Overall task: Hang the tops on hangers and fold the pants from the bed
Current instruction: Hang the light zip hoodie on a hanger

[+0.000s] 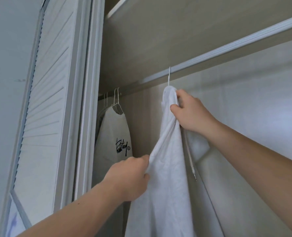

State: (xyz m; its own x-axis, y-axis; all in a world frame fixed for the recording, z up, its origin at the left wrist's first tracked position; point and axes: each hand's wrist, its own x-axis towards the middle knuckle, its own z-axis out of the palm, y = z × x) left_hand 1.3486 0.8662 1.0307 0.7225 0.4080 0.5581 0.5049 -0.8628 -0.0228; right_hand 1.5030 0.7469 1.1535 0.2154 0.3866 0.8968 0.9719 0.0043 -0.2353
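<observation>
1. A white top (169, 151) is hanging on a white hanger (169, 77), whose hook is sitting over the rail (227, 50) inside the wardrobe
2. The right hand (191, 113) is grasping the top just under the hook, with fingers and thumb bunching the cloth at the neck
3. The left hand (129, 178) is clenching the top's left edge lower down, and the cloth is running taut between the two hands
4. A white cord (190, 161) is dangling from the top below the right hand, with its tip hanging free
5. The lower part of the top is running out of view at the bottom edge
6. A printed top (112, 142), white with black lettering, is hanging on the same rail well to the left, apart from the held one
7. Other hangers (116, 98) are crowding the rail above and behind the printed top; how many, I cannot tell
8. The louvred door (53, 82) is standing at the left of the opening, beside the printed top
</observation>
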